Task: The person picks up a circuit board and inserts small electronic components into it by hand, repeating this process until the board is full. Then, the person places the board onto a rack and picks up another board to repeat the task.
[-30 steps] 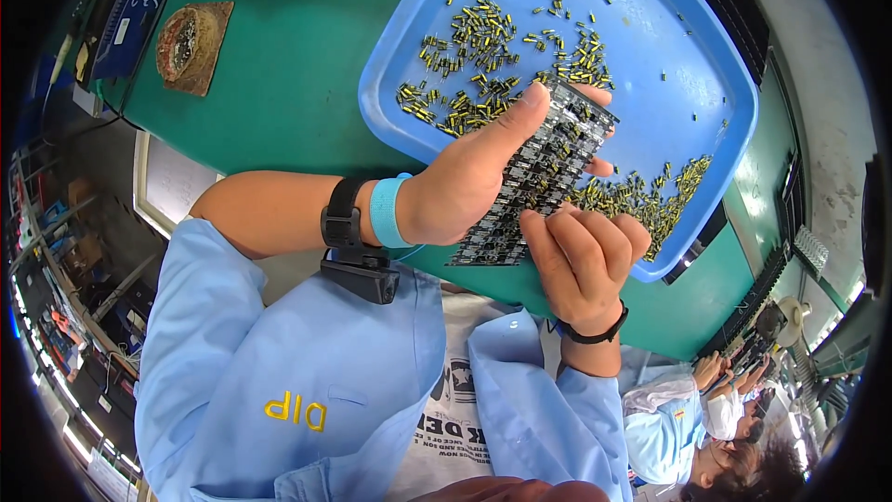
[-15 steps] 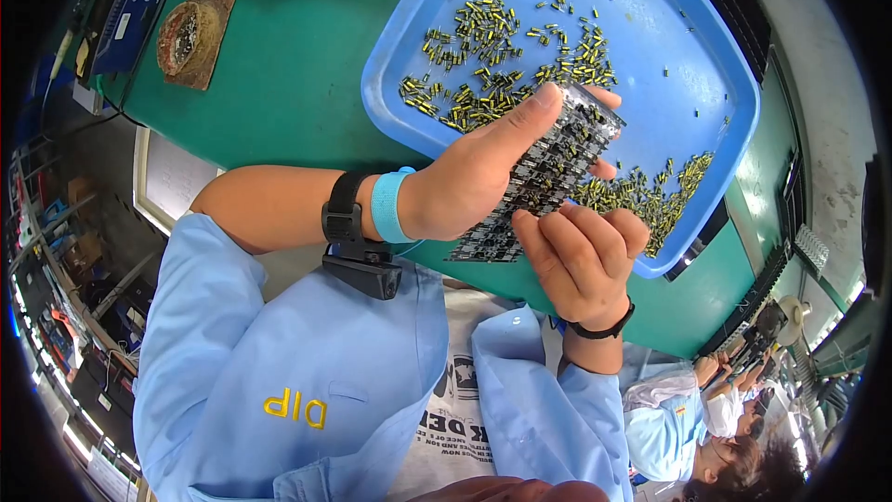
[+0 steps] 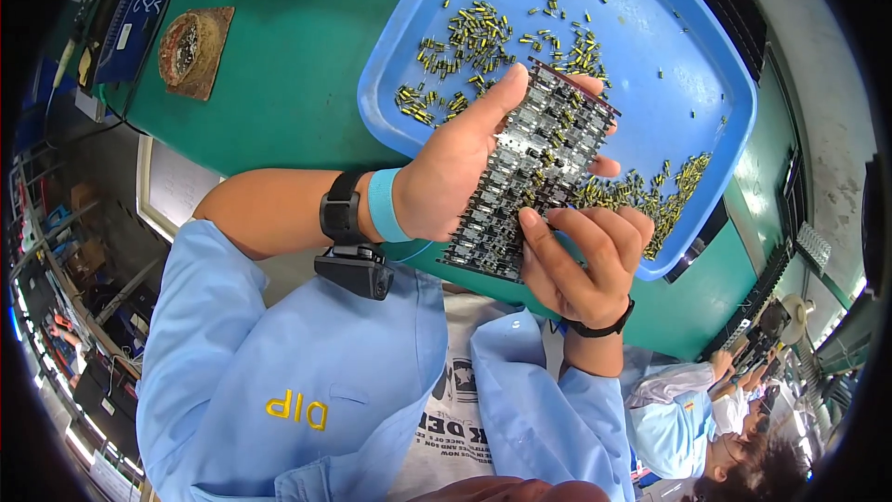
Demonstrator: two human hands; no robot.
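**Left grip [image 3: 446, 172] clasps a glinting circuit panel [image 3: 502, 204] over the rim of a blue tray [image 3: 373, 98]**

Its thumb lies along one long edge while the fingers curl beneath and show past the other, so the flat, oblong panel is held firmly between them. The right grip [image 3: 595, 256] has thumb and forefinger drawn near each other at the panel's lower half; whether they pinch a small part, I cannot tell.

The panel is off the counter [image 3: 288, 84] and slanted, its far end over the tray and its near end past the rim. Its face is rough with tight rows of black and silvery pieces, and a line of yellow-marked ones runs down the middle.

Smooth, round-cornered plastic forms the tray. Tiny black-and-yellow cylinders [image 3: 478, 33] with thin wire legs lie scattered and heaped inside. On the green, slightly glossy counter sits a crusty round dish [image 3: 192, 48] on a brown square plate [image 3: 219, 37].
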